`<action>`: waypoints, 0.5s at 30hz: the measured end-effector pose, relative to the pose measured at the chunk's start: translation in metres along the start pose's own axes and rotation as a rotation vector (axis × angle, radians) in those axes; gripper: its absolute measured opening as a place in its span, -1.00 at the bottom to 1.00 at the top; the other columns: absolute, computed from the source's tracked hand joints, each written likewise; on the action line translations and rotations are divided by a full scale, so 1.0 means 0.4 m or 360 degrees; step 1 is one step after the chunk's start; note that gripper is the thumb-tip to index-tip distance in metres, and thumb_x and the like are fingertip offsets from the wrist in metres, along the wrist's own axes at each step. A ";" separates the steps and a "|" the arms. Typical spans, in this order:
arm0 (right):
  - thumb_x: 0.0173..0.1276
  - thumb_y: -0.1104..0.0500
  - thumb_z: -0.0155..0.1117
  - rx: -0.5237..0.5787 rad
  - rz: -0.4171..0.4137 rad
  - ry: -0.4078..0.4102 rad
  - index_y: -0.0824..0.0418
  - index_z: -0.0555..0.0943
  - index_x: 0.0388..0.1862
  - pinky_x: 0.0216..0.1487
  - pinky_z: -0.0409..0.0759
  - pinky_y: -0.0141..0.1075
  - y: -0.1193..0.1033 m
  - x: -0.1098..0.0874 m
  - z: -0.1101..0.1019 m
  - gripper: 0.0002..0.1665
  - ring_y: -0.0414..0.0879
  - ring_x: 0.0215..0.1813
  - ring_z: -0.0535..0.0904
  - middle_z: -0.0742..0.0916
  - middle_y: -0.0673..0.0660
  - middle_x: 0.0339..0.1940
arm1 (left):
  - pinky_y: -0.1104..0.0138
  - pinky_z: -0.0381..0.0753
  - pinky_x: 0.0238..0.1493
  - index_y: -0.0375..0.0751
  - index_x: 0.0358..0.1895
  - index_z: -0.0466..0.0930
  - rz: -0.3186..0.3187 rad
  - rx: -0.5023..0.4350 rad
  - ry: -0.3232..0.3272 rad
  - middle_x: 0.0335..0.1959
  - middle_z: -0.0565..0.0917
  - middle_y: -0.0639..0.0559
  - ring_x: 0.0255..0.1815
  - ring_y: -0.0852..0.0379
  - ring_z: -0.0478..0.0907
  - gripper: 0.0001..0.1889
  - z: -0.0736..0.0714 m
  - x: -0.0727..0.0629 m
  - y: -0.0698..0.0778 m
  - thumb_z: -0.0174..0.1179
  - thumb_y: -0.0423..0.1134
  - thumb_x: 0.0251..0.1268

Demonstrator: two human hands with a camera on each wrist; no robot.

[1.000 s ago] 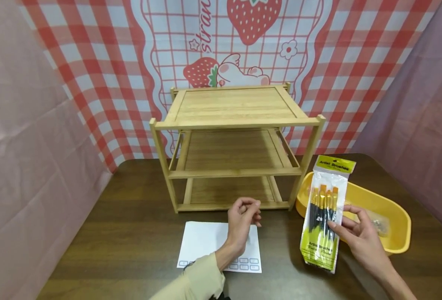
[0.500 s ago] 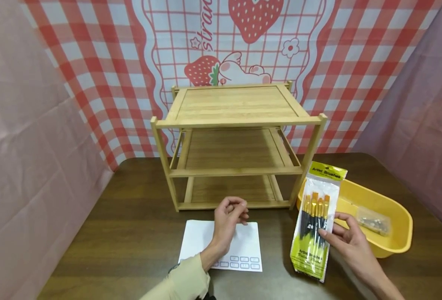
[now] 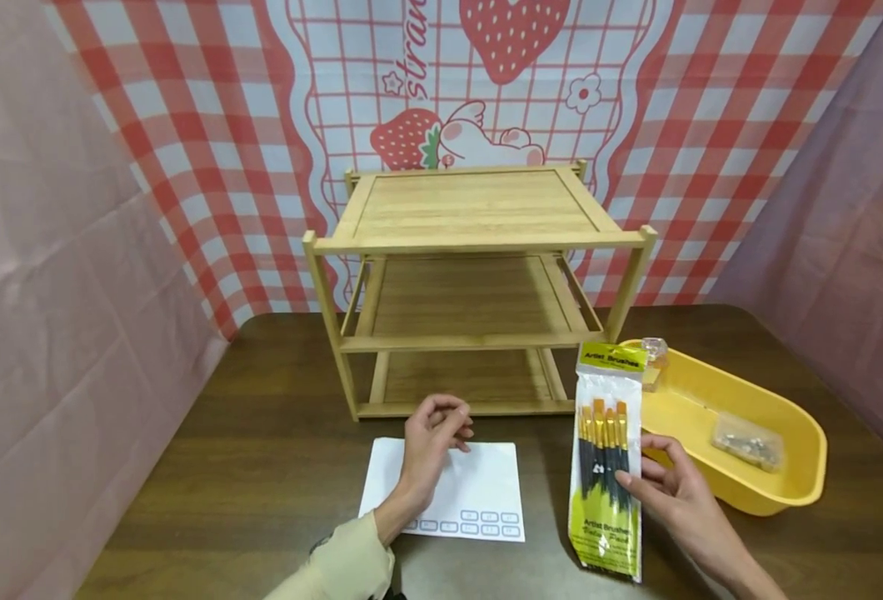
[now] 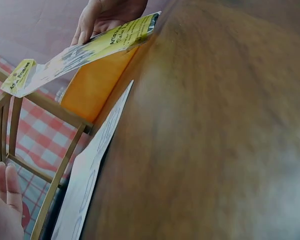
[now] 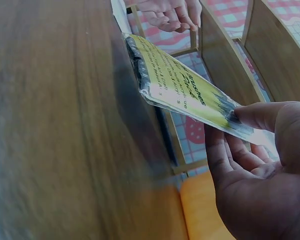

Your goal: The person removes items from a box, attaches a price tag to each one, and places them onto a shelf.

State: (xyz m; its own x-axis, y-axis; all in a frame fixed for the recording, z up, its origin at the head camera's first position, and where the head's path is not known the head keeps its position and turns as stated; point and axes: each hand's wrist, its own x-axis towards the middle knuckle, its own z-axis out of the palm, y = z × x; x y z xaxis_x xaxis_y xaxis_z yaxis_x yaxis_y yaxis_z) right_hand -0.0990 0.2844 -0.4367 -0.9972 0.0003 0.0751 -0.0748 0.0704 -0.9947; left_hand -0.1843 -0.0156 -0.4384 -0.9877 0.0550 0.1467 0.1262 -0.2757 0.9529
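Observation:
My right hand (image 3: 677, 500) pinches a pack of artist brushes (image 3: 605, 458) by its right edge, thumb in front and fingers behind. The pack is a clear sleeve with a yellow-green header and base, and several black-handled brushes with golden bristles show inside. In the right wrist view the pack (image 5: 182, 82) is held up off the table. My left hand (image 3: 428, 450) hovers over a white sheet of paper (image 3: 486, 479), its fingers loosely bent with nothing in them. Printed blue boxes run along the sheet's lower edge, partly hidden by that hand.
A three-tier wooden shelf (image 3: 479, 208) stands behind the paper. To the right, a yellow bin (image 3: 794, 433) holds a small clear packet of metal bits (image 3: 747, 442) and a clear bottle (image 3: 653, 362). A checked strawberry cloth (image 3: 187, 150) hangs at the back.
My right hand has brought the brush pack left and lower, uncovering more of the bin and the bottle in it. My left hand has drifted left over the paper.

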 end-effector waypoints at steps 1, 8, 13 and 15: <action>0.47 0.45 0.24 -0.0027 0.0041 0.0005 0.30 0.23 0.24 -0.12 0.75 -0.21 -0.001 0.001 0.004 -0.49 -0.08 -0.06 0.75 0.79 0.04 -0.01 | 0.39 0.67 -0.38 -0.48 -0.02 0.54 0.0005 0.0015 -0.0003 -0.29 0.68 -0.20 -0.36 0.12 0.63 -0.77 -0.003 -0.001 0.000 0.25 -0.36 0.45; 0.48 0.45 0.23 -0.0135 0.0069 -0.0050 0.42 0.20 0.30 -0.11 0.75 -0.19 -0.006 0.009 0.025 -0.45 -0.08 -0.06 0.74 0.70 0.41 0.09 | 0.39 0.67 -0.40 -0.50 -0.03 0.54 0.0005 0.0018 0.0009 -0.29 0.67 -0.21 -0.37 0.09 0.63 -0.79 -0.025 -0.002 -0.005 0.25 -0.39 0.44; 0.48 0.43 0.23 -0.0167 0.0136 -0.0079 0.41 0.19 0.31 -0.08 0.74 -0.19 -0.008 0.013 0.036 -0.44 -0.07 -0.07 0.74 0.67 0.48 0.12 | 0.38 0.67 -0.40 -0.52 -0.02 0.53 0.0010 0.0012 0.0031 -0.29 0.68 -0.24 -0.36 0.06 0.64 -0.77 -0.038 -0.001 -0.001 0.26 -0.38 0.44; 0.48 0.41 0.25 -0.0179 0.0175 -0.0090 0.41 0.19 0.31 -0.07 0.74 -0.19 -0.007 0.015 0.039 -0.43 -0.06 -0.07 0.74 0.67 0.48 0.13 | 0.38 0.67 -0.41 -0.53 -0.01 0.53 0.0004 0.0008 0.0046 -0.28 0.68 -0.26 -0.36 0.05 0.64 -0.76 -0.043 -0.001 0.001 0.26 -0.39 0.43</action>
State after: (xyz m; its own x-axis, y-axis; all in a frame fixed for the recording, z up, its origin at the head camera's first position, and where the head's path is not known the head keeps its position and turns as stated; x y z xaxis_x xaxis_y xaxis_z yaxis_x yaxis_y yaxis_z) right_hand -0.1048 0.2687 -0.4344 -0.9983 -0.0418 -0.0408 0.0324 0.1845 -0.9823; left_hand -0.1855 -0.0322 -0.4426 -0.9896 0.0266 0.1416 0.1292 -0.2710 0.9539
